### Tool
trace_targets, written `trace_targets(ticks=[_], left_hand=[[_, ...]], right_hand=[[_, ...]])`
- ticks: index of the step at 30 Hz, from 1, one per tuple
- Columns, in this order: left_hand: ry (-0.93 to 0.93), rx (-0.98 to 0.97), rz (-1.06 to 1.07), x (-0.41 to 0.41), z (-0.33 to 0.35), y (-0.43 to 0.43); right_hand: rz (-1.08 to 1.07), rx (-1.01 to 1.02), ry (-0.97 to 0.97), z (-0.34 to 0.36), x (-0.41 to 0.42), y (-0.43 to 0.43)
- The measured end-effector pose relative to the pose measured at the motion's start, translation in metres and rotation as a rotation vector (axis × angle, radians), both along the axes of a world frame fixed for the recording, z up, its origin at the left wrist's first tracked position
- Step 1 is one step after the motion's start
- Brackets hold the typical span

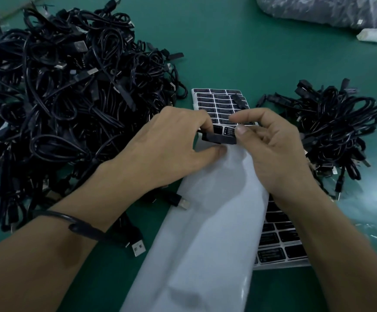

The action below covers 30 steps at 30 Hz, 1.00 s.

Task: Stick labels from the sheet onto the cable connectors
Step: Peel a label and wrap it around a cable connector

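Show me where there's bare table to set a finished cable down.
Widest bare table lies at the top, between the big cable pile and the plastic bag. A smaller patch sits right of the small cable pile. Crowded: the centre, where left hand and right hand hold the connector over the label sheet.

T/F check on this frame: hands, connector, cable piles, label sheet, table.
1. Both hands hold one black connector above the label sheet. True: left hand and right hand pinch the black connector over the label sheet.
2. The larger cable pile is on the person's right. False: the larger cable pile is on the left and the smaller pile on the right.
3. The table is green. True: table.
4. The labels are white. False: the labels are black, on white backing.
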State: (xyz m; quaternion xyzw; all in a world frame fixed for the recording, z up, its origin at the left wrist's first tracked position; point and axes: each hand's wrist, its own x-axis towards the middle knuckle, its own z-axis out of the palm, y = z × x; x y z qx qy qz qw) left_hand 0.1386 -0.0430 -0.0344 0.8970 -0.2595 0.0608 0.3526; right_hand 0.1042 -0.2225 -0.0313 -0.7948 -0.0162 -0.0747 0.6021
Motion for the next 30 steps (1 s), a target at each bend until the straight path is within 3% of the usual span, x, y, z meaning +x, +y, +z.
trace_targets(ticks=[19,30], left_hand=[[-0.027,0.001,0.009,0.0009,0.0027,-0.0024],[-0.032,0.111,0.011,-0.0019,0.0044,-0.0034]], right_hand=[[-0.006,0.018,0.022,0.0010,0.0005,0.0031],[0.026,0.016,0.058,0.0021,0.0008,0.0041]])
